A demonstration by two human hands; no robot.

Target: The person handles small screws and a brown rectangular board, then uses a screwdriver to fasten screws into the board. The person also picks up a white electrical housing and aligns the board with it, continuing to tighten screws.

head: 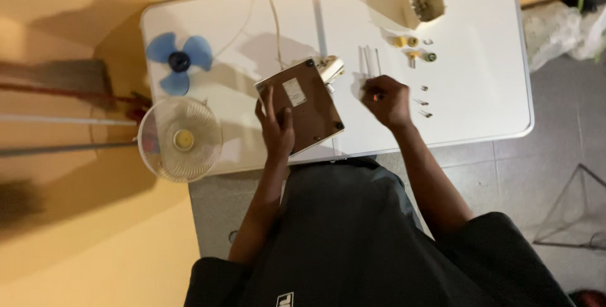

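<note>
A white folding table [480,60] fills the upper half of the view, with the person seated at its six o'clock edge. On it, tipped up on edge near the middle, stands a square fan base [300,106], brown underside facing up toward the camera; its long axis runs roughly from ten o'clock to four o'clock, and the pale neck end points toward one o'clock.

The left hand [276,129] clasps the base from its seven o'clock corner, fingers spread across the underside, so this hand is the nearer one. The right hand [386,100] sits at three o'clock from the base, just apart from it, curled shut around a small tool with an orange tip [377,97]; I cannot make out its working end.

A round fan guard [180,139] overhangs the table at nine o'clock, with a blue fan blade [179,60] just above it. Loose screws [423,102] lie at the right hand's three o'clock.
</note>
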